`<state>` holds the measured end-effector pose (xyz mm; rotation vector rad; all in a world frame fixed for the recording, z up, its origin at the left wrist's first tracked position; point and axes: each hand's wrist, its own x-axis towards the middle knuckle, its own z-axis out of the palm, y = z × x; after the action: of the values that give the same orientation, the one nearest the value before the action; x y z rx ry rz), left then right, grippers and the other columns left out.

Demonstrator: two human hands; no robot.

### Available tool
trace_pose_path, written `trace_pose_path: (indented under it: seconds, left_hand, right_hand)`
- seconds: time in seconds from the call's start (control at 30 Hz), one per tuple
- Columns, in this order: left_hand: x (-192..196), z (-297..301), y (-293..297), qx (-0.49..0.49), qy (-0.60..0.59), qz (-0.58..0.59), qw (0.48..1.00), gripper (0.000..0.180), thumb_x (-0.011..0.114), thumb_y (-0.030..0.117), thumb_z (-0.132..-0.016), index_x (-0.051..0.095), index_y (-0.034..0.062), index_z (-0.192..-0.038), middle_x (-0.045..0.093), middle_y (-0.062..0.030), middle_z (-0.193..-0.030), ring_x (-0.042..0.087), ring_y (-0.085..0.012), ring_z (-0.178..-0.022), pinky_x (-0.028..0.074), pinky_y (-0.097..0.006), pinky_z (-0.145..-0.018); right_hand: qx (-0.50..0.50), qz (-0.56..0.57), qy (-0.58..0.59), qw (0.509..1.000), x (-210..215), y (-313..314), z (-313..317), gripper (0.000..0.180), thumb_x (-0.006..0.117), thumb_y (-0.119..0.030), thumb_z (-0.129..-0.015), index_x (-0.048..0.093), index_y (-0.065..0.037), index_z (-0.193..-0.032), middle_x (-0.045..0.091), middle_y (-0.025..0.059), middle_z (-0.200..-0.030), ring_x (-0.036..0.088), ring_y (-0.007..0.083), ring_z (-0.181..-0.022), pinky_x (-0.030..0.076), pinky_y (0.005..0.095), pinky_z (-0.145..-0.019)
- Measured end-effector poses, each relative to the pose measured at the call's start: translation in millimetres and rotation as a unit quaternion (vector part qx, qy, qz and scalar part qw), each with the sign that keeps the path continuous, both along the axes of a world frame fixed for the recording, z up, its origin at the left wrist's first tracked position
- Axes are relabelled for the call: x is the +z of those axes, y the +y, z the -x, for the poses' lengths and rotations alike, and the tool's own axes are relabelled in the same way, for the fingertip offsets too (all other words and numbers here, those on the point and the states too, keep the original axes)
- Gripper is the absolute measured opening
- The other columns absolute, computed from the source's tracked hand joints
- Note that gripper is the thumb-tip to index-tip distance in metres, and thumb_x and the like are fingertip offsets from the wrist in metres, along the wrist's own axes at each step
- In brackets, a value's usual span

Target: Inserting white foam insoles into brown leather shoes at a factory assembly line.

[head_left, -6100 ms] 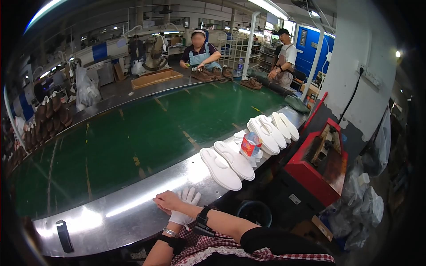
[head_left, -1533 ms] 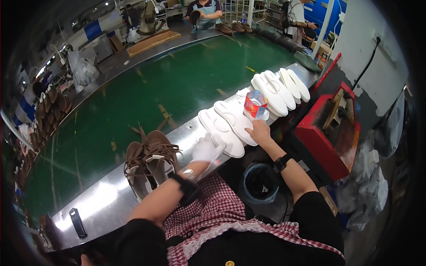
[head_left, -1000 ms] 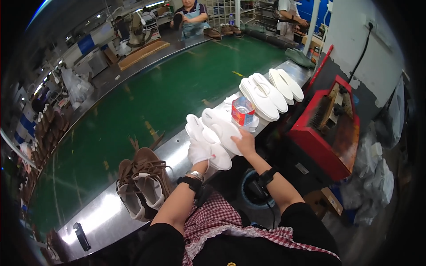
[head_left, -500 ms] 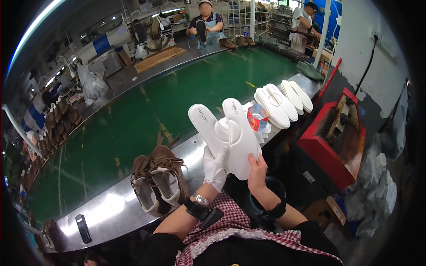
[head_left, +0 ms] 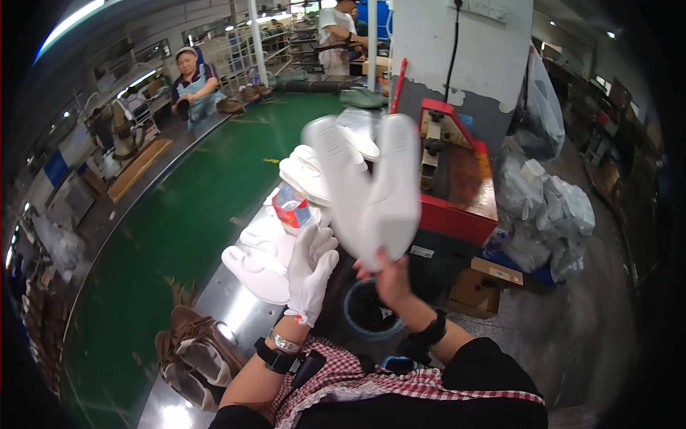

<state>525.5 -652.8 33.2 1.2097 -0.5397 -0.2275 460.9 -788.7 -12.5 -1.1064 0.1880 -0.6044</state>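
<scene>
Your right hand [head_left: 391, 280] grips 2 white insoles [head_left: 381, 206] at frame centre. Your gloved left hand [head_left: 311, 268], loosely uncurled, is near the red-and-blue container [head_left: 291, 208].

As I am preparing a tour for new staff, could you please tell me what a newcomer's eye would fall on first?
Most likely the pair of white insoles, blurred and held up by the bare right hand near the centre. Next might come the white-gloved left hand, lower left of them, and the red machine to their right. The green surface across the left half also stands out.
</scene>
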Motion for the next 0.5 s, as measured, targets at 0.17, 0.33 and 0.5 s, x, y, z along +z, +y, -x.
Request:
trace_pose_path:
  seconds: [0.17, 0.33, 0.5]
  left_hand:
    - [-35, -3, 10, -0.079, -0.028, -0.076, 0.994, 0.049, 0.055, 0.005, -0.081, 0.034, -0.0028, -0.124, 0.053, -0.0153, -0.108, 0.054, -0.0225, -0.098, 0.043, -0.031, -0.085]
    - [-66, -7, 24, -0.069, 0.087, -0.110, 0.988, 0.044, 0.054, 0.008, -0.082, 0.037, -0.0046, -0.121, 0.054, -0.0170, -0.106, 0.056, -0.0213, -0.092, 0.045, -0.029, -0.080]
    - [-73, -14, 28, -0.043, 0.106, -0.118, 0.986, 0.041, 0.055, 0.011, -0.083, 0.040, -0.0050, -0.118, 0.056, -0.0152, -0.101, 0.057, -0.0176, -0.084, 0.047, -0.027, -0.072]
  right_hand:
    - [-0.304, -0.053, -0.045, 0.950, -25, -163, 4, 0.034, 0.048, -0.027, -0.088, 0.055, 0.006, -0.085, 0.061, 0.0154, -0.069, 0.057, 0.0178, -0.051, 0.044, 0.0241, -0.045]
    - [-0.334, -0.189, 0.160, 0.910, -110, -274, -2, 0.028, 0.054, -0.022, -0.084, 0.055, 0.005, -0.091, 0.062, 0.0161, -0.070, 0.061, 0.0212, -0.052, 0.045, 0.0232, -0.037]
    - [-0.312, -0.179, 0.203, 0.911, -109, -254, -52, 0.023, 0.054, -0.018, -0.083, 0.055, 0.004, -0.090, 0.062, 0.0163, -0.068, 0.061, 0.0211, -0.051, 0.045, 0.0243, -0.036]
